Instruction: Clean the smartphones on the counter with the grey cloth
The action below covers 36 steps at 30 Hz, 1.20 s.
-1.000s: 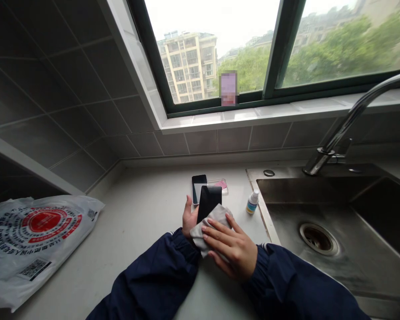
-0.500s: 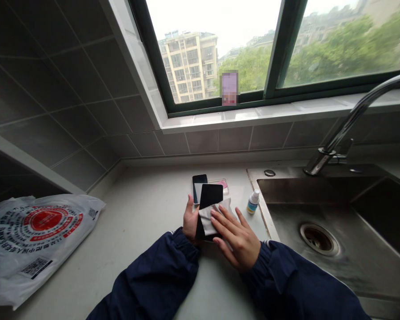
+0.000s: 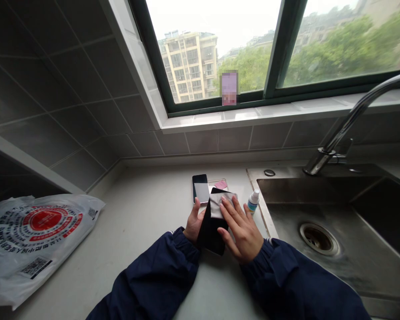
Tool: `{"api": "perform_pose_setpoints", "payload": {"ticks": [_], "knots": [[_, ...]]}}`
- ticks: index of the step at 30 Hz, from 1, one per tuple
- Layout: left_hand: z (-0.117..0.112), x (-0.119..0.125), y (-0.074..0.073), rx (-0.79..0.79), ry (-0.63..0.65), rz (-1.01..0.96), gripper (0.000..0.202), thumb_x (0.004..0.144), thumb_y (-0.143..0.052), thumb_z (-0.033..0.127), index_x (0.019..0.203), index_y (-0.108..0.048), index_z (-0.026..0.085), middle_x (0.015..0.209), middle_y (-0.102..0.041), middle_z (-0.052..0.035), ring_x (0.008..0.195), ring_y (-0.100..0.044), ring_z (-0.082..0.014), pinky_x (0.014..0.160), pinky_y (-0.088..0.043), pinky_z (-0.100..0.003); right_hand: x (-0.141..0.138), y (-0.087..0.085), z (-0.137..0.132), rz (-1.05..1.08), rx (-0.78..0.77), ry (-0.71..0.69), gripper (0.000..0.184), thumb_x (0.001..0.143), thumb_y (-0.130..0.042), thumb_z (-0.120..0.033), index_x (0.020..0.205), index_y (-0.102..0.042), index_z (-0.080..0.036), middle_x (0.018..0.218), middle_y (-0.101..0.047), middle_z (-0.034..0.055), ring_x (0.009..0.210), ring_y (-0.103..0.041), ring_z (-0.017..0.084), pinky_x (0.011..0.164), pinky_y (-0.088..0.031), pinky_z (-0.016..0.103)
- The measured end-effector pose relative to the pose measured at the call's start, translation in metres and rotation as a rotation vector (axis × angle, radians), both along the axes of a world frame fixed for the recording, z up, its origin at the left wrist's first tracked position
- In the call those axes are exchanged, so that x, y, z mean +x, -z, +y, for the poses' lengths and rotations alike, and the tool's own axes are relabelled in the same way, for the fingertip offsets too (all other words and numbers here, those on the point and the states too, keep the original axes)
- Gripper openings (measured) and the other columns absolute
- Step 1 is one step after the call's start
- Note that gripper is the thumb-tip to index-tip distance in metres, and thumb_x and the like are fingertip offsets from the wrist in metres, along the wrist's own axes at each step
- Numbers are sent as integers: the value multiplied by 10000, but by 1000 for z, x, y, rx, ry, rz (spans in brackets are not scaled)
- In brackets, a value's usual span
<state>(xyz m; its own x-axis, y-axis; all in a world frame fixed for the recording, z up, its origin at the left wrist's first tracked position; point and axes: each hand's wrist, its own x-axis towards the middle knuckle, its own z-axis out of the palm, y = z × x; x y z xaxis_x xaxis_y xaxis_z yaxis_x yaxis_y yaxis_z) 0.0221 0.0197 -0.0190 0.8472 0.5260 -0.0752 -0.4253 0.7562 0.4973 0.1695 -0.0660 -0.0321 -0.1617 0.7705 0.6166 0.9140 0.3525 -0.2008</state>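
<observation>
Left hand [image 3: 194,223] grips black phone [image 3: 209,238]. Right hand [image 3: 242,232], fingers spread, presses pale cloth [image 3: 222,205] on its far end. Just beyond lies second phone [image 3: 200,188] on the counter [image 3: 143,209]. Small bottle [image 3: 253,202] stands beside steel sink [image 3: 316,195]; white plastic bag [image 3: 30,249] well left.

Both forearms reach in from the near edge and meet near the middle, their dark navy sleeves [image 3: 156,275] gathered at the wrists. The left hand [image 3: 194,224] stands on its edge, thumb [image 3: 198,213] raised and fingers curled out of sight. The right hand [image 3: 242,232] slants in from the right, palm down, its fingers [image 3: 232,213] spread and pointing far.
</observation>
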Motion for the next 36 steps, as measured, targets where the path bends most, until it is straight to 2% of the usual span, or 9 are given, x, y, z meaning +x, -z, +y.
{"api": "perform_pose_setpoints", "payload": {"ticks": [10, 15, 18, 22, 26, 29, 31, 34, 36], "knots": [[-1, 1, -1, -31, -100, 8, 842, 870, -358, 705, 1423, -406, 70, 1300, -583, -224, 1270, -504, -356, 1091, -327, -491, -7, -3, -6, -58, -49, -118, 602, 935, -498, -321, 1479, -350, -110, 1531, -338, 134, 1462, -168, 346, 1135, -245, 606], [-2, 2, -2, -37, -160, 5, 864, 856, -354, 726, 1383, -448, 48, 1239, -618, -235, 1224, -543, -353, 1069, -359, -494, -12, -2, -9, -91, -44, -207, 619, 902, -553, -356, 1452, -401, -117, 1512, -372, 135, 1450, -229, 331, 1173, -160, 595], [-4, 2, -4, 6, -177, 11, 837, 867, -360, 706, 1350, -487, 34, 1250, -611, -240, 1218, -548, -341, 1083, -349, -470, -12, 2, -8, -73, -2, -202, 575, 898, -546, -308, 1424, -436, -105, 1492, -404, 135, 1433, -287, 311, 1189, -145, 568], [-6, 3, -5, 52, -219, 7, 796, 896, -324, 674, 1333, -514, 36, 1323, -572, -223, 1223, -545, -316, 1111, -317, -431, -11, 5, -6, -17, 63, -171, 511, 890, -491, -176, 1397, -476, -124, 1444, -475, 120, 1396, -369, 286, 1164, -271, 542], [-3, 2, -7, 37, -213, -13, 816, 894, -313, 681, 1380, -467, 44, 1349, -551, -226, 1244, -523, -343, 1104, -309, -479, -9, 4, -7, 33, 119, -160, 525, 894, -483, -121, 1418, -467, -146, 1401, -526, 112, 1361, -424, 263, 1085, -448, 442], [-1, 0, -10, 30, -211, -23, 822, 885, -330, 690, 1415, -429, 69, 1375, -529, -222, 1219, -541, -347, 1101, -304, -496, -9, 2, -8, 72, 139, -176, 562, 896, -495, -88, 1449, -429, -162, 1402, -523, 104, 1342, -447, 259, 1066, -487, 397], [1, -1, -11, 44, -218, -20, 784, 888, -343, 679, 1446, -394, 132, 1407, -505, -200, 1194, -563, -349, 1082, -320, -516, -9, 0, -8, 117, 166, -166, 597, 899, -503, -67, 1472, -387, -184, 1407, -519, 95, 1314, -483, 251, 1061, -500, 379], [4, -3, -10, 81, -243, 20, 632, 922, -383, 586, 1461, -366, 257, 1452, -474, -146, 1174, -582, -352, 1019, -379, -544, -8, -6, -8, 197, 224, -142, 647, 893, -493, -22, 1490, -347, -223, 1391, -538, 79, 1262, -543, 237, 1040, -527, 365], [5, -3, -8, 102, -266, 72, 555, 935, -430, 502, 1433, -408, 258, 1461, -468, -131, 1189, -576, -346, 1000, -409, -516, -7, -9, -8, 230, 246, -143, 669, 885, -483, 7, 1492, -338, -236, 1364, -567, 74, 1240, -564, 233, 1023, -543, 364]]}}
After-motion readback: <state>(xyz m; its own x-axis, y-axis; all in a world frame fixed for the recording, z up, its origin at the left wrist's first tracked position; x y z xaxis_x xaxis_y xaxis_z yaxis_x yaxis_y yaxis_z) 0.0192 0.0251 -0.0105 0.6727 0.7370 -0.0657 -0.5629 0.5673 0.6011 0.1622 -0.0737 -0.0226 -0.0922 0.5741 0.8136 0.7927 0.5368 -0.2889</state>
